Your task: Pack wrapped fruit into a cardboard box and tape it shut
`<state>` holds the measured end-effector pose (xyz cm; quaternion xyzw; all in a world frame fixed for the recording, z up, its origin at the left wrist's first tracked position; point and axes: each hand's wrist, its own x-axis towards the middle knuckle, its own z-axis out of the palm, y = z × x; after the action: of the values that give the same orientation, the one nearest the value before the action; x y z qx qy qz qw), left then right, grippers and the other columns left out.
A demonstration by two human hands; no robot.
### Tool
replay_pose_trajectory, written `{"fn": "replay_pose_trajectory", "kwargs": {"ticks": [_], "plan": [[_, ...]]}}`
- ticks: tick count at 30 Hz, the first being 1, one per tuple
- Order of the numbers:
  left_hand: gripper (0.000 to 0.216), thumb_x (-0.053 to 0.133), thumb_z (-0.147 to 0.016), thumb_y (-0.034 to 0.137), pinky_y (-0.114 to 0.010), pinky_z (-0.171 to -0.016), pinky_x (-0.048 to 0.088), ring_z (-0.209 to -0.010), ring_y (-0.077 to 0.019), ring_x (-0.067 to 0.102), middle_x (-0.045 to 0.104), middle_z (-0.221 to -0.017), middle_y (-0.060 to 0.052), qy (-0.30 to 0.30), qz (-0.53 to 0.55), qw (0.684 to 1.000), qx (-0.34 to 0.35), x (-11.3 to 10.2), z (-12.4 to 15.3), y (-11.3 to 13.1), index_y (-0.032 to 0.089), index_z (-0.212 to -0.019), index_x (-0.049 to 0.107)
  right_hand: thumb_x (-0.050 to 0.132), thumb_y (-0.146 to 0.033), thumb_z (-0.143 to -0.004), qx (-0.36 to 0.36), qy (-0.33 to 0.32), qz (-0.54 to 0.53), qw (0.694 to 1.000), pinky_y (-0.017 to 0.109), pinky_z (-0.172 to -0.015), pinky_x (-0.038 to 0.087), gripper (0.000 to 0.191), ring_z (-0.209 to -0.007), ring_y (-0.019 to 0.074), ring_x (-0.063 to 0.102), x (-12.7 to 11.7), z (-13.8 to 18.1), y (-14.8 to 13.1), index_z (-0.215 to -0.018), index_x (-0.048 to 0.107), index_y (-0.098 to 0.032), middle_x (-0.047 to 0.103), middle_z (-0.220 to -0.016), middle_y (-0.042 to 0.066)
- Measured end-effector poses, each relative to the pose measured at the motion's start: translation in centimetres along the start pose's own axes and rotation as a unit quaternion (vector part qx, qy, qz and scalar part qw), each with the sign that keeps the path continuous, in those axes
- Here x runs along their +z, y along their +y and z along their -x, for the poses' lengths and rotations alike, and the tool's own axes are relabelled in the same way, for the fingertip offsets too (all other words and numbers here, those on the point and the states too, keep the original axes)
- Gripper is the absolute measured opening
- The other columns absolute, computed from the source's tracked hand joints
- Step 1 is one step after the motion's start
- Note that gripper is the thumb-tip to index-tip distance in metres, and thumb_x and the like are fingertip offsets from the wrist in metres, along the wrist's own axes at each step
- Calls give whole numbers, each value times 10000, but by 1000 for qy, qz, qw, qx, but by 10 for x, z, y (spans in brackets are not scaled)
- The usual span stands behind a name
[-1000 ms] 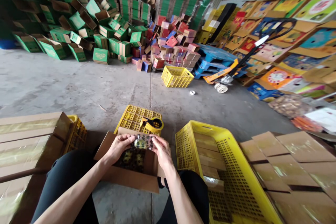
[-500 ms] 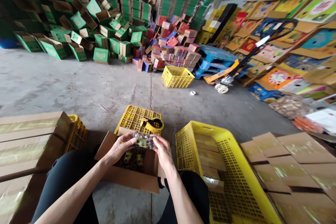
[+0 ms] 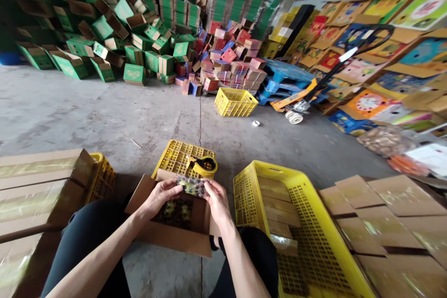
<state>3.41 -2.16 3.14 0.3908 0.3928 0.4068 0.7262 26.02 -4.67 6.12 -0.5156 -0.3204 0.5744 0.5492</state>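
Between my two hands is a clear plastic packet (image 3: 191, 186) with small dark and yellow-green items inside. My left hand (image 3: 163, 197) pinches its left end, and my right hand (image 3: 216, 199) grips the right end. Just below the packet stands an open cardboard box (image 3: 171, 234), its flaps folded outward. Similar dark and yellow-green packets (image 3: 177, 213) lie inside the box, partly hidden by my hands. Behind it, a yellow tape dispenser (image 3: 206, 166) rests on an upturned yellow crate (image 3: 173, 152).
To the right, a large yellow crate (image 3: 307, 186) holds several cardboard boxes (image 3: 279, 200). Stacked taped cartons flank me at left (image 3: 38, 167) and right (image 3: 387, 223). Farther off are a smaller yellow crate (image 3: 236, 102), a pallet jack (image 3: 296, 100) and piled green boxes (image 3: 134, 73).
The packet has tilted slightly between my hands, so its face catches the light differently. Both hands keep their hold in almost the same place.
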Motion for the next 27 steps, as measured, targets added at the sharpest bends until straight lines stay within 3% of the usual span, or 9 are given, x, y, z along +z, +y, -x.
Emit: {"fn": "replay_pose_trajectory", "kwargs": {"ticks": [5,13,17,21,27], "plan": [[544,942,-714,581,-334,-871,571,-1073,-299,740,823,-1152,-87,32,-28,999,23,2,0,3,214,-1104,846,926,-582,-744,3,-9,-15,1000,337,-834,582,428,-1015,243,754,1,-1,0,-1022,846,-267,828,-1116,65],[519,930,-741,573,-325,-869,579,-1047,-277,742,818,-1145,-98,41,1,999,28,1,-1,-1,197,-1086,836,933,-528,-772,28,-72,8,997,423,-995,610,466,-1217,291,721,0,0,2,-1136,822,-258,794,-1262,84],[427,926,-768,536,-320,-859,583,-981,-253,747,822,-1077,-85,32,12,999,24,1,0,-2,193,-1001,827,950,-527,-755,51,-90,15,994,452,-927,648,468,-1069,288,773,1,3,4,-1100,833,-234,811,-1159,92],[387,963,-722,494,-328,-848,585,-955,-255,749,827,-1028,-71,43,25,999,18,3,-1,-1,190,-900,804,955,-556,-734,44,-65,-3,997,454,-890,658,473,-892,245,786,2,2,6,-1045,845,-217,814,-1075,82],[439,969,-723,467,-339,-878,576,-1014,-268,749,825,-1106,-73,45,24,998,31,3,-1,1,202,-1042,823,967,-542,-721,59,-57,-33,996,423,-896,656,499,-936,236,792,4,2,5,-1081,824,-227,812,-1140,74]]}}
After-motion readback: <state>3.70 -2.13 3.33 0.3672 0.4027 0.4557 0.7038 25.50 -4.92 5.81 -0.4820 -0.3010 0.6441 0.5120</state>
